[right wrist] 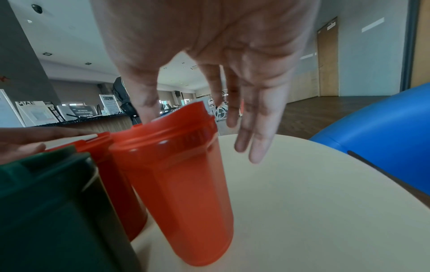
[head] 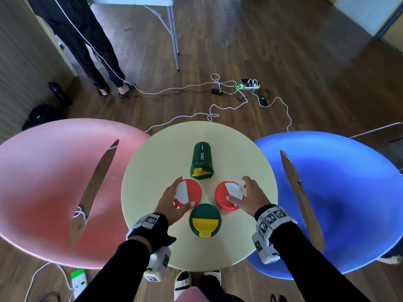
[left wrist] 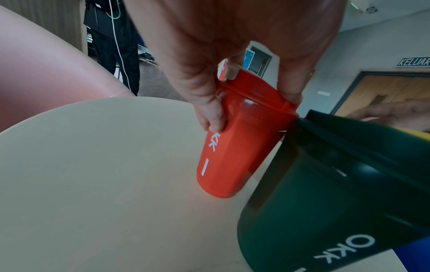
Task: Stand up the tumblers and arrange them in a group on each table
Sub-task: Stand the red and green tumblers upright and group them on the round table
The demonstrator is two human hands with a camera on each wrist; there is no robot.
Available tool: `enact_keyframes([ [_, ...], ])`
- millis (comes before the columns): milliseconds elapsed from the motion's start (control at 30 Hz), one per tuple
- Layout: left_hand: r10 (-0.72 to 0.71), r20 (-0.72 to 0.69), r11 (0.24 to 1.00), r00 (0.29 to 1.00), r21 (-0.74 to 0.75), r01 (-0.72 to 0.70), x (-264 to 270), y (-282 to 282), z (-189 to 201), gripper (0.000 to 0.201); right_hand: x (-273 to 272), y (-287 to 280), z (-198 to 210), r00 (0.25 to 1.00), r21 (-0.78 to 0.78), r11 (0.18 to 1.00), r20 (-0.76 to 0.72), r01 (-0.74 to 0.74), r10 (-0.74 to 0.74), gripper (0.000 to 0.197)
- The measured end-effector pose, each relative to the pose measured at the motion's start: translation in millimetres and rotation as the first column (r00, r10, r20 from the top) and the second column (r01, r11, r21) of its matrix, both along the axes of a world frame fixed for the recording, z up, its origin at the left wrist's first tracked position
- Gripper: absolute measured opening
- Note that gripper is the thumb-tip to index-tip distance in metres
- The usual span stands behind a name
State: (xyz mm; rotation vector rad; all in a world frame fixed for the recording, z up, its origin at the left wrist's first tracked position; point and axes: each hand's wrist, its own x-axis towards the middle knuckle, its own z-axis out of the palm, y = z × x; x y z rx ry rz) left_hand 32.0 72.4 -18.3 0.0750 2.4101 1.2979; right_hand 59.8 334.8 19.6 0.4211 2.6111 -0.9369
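We see four tumblers on the round cream worktop (head: 152,171): the left red tumbler (head: 188,194) at 9 o'clock of the cluster, upright, clamped at the rim by our left hand (head: 172,200). The right red tumbler (head: 229,198) stands at 3 o'clock under our right hand (head: 250,196), fingers spread loose, thumb near the lid, contact unclear. The near green tumbler (head: 205,220) stands at 6 o'clock just beside both; the far green tumbler (head: 201,160) lies on its side at 12 o'clock.
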Motion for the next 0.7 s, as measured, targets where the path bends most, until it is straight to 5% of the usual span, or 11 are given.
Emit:
enact_keyframes([
  [200,-0.016,0.015,1.0,1.0,-0.01,0.016,-0.7,1.5,6.6,0.102,4.2,1.3,-1.8,0.972,-0.088,0.969,-0.064,-0.231,0.226,0.069],
  [467,0.034,0.076,0.999,0.997,-0.012,-0.033,-3.3,1.0,12.0,0.116,6.0,2.9,-4.9,0.997,-0.067,0.995,-0.03,-0.073,0.071,0.068],
  [700,0.033,0.107,0.999,0.994,-0.036,-0.029,-7.3,4.6,22.6,0.096,8.0,-2.8,-5.9,0.999,-0.086,0.996,-0.037,-0.021,0.018,0.065],
])
